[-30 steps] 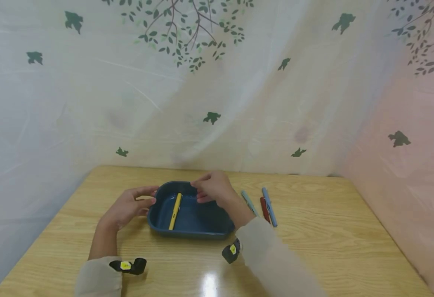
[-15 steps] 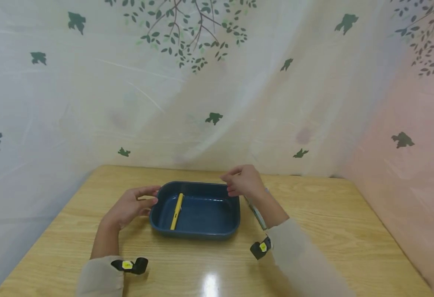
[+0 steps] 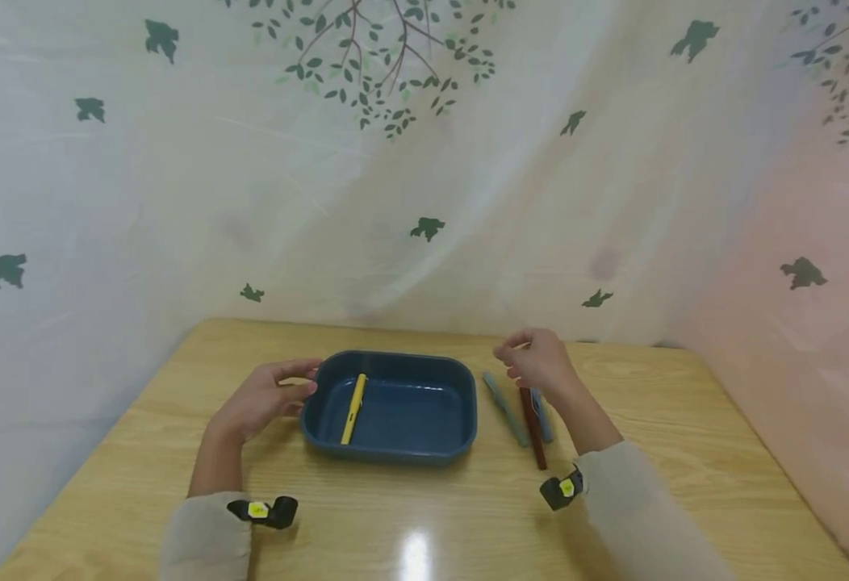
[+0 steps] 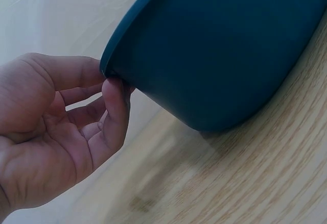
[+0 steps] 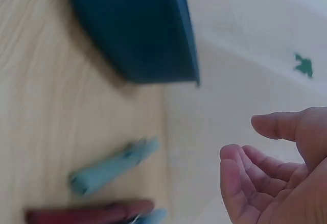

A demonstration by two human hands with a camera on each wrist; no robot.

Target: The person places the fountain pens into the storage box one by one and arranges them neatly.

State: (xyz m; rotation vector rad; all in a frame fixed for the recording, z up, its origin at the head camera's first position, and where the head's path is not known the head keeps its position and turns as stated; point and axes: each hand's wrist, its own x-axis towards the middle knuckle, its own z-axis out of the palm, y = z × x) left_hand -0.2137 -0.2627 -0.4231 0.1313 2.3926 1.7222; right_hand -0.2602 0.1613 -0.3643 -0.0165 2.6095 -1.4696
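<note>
My left hand (image 3: 261, 399) holds the left rim of a dark blue oblong dish (image 3: 417, 420); in the left wrist view its thumb and fingertips meet the dish wall (image 4: 204, 55) right at the lip. Inside the dish, toward its left end, lies a yellow pen (image 3: 354, 409). My right hand (image 3: 537, 361) hovers over the far ends of the pens to the right of the dish, fingers loosely bent, thumb apart from them, nothing between. A pale green pen (image 3: 506, 410) lies there at a slant, beside a dark red pen (image 3: 532, 428) and a blue pen (image 3: 545, 420) partly hidden by the hand.
The wooden table (image 3: 366, 516) ends at the back against a hanging cloth (image 3: 308, 226) printed with leaves and birds. Both sleeves carry a small black wrist camera. The right forearm reaches in past the near ends of the pens.
My right hand has moved right, from over the dish to over the pens, bringing the red and blue pens back into sight. My left hand stays at the dish rim.
</note>
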